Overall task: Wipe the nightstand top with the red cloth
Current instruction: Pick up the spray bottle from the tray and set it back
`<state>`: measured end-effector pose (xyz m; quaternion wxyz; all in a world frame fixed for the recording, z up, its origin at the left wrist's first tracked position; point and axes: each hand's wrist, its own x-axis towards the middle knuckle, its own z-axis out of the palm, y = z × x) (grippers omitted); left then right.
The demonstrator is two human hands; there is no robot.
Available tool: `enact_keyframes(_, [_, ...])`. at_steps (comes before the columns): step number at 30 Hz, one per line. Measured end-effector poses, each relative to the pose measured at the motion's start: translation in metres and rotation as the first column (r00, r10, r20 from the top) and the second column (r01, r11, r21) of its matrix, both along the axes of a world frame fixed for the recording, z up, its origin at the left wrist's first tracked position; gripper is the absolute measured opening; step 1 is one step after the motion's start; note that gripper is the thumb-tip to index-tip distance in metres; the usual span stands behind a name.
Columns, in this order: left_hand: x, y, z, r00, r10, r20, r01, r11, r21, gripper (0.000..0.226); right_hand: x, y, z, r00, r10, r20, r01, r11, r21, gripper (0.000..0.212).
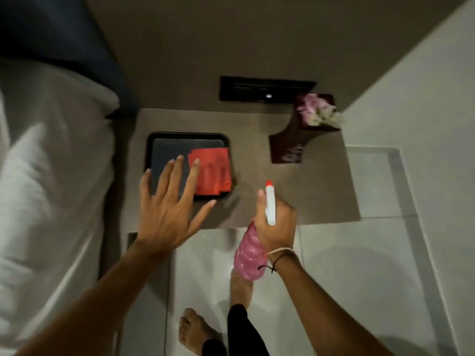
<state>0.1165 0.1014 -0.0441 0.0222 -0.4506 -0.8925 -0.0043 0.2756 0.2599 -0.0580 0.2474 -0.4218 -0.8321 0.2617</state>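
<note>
With the right hand [276,224] gripping the spray bottle [250,253], the left hand [167,209] is reaching, fingers spread and empty, toward the cloth [212,173] lying in the tray [190,136] on the surface [321,176]; it should pinch the folded cloth whole.

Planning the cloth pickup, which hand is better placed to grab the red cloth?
Left. The left hand is open and hovers beside the red cloth on the black tray; the right hand grips the spray bottle.

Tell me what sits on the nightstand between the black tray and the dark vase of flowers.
Nothing: the head view shows bare brown nightstand top between the black tray and the dark vase.
</note>
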Motion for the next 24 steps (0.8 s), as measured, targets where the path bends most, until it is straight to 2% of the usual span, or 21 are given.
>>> enact_keyframes(5, [0.035,0.035,-0.007,0.993,-0.103,0.05,0.106,0.993,-0.06,0.085,0.068,0.022,-0.009,0.993,-0.093,0.075,0.095,0.995,-0.012,0.033])
enact_keyframes(12, [0.042,0.051,-0.006,0.988,-0.142,0.061,0.147,0.985,-0.086,0.087,0.066,0.04,-0.006,0.991,-0.084,0.105,0.081,0.996,0.035,0.033])
enact_keyframes(19, [0.026,0.043,-0.006,0.995,-0.083,0.05,0.086,0.993,-0.079,0.087,0.037,0.043,-0.005,1.0,0.019,0.002,-0.019,0.999,-0.027,0.039])
enact_keyframes(24, [-0.011,0.008,0.0,0.999,0.027,0.046,-0.021,0.992,-0.127,0.088,-0.015,0.033,0.009,0.985,0.159,-0.067,-0.152,0.984,0.089,0.04])
